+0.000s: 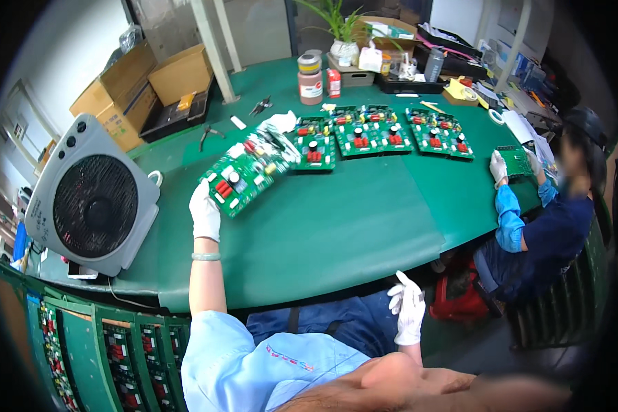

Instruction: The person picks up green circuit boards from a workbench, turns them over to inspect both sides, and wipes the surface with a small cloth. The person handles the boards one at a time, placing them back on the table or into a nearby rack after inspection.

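Green PCB (244,182) w/ red, white & black comps is L of ctr, tilted above the green tabletop (323,233); its upper R end is blurred, can't tell if it touches the boards behind. L hand (204,211), white glove, has fingers closed on the PCB's lower L corner. R hand (408,309), also gloved, is low, R of ctr, near the table edge, fingers loosely spread apart.

Just R of the PCB, upper ctr: a similar board (314,156) flat on the table, then a wider group of boards (372,142), then another group (441,141) further R.

Pliers (211,135) lie upper L of the PCB. Behind, top ctr: pinkish jar (310,89), red carton (334,84) beside it, potted plant (343,52).

Grey fan (96,199) stands at L, open cardboard box (123,93) upper L. Rack (96,350) w/ more boards, lower L. Far R, co-worker (556,223) in gloves & blue sleeves holds a green board (513,163).
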Demonstrator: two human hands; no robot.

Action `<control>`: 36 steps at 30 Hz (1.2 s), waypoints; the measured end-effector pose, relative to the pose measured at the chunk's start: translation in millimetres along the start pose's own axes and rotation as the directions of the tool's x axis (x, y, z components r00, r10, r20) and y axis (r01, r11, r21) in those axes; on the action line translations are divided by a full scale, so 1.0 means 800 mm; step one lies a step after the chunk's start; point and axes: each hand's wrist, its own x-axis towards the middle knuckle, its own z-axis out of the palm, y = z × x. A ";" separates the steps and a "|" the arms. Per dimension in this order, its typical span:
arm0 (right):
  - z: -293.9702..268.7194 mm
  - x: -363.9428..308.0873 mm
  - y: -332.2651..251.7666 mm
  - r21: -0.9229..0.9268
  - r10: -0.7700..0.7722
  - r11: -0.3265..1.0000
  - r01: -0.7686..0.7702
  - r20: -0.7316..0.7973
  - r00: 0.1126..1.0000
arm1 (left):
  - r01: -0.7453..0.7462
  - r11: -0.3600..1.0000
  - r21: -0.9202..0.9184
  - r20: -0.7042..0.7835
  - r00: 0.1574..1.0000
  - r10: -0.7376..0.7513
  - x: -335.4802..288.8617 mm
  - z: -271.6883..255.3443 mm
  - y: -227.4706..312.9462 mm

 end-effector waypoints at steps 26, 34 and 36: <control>0.169 0.135 0.017 0.163 0.317 0.920 -0.357 0.228 0.921 | 0.308 0.885 0.350 0.017 0.942 -0.335 -0.122 -0.005 -0.019; 0.168 0.130 0.021 0.249 0.227 0.925 -0.286 0.240 0.944 | 0.266 0.896 0.357 -0.015 0.960 -0.279 -0.124 0.000 -0.022; 0.165 0.129 0.021 0.267 0.230 0.918 -0.292 0.241 0.943 | 0.247 0.902 0.354 -0.028 0.967 -0.254 -0.126 0.000 -0.023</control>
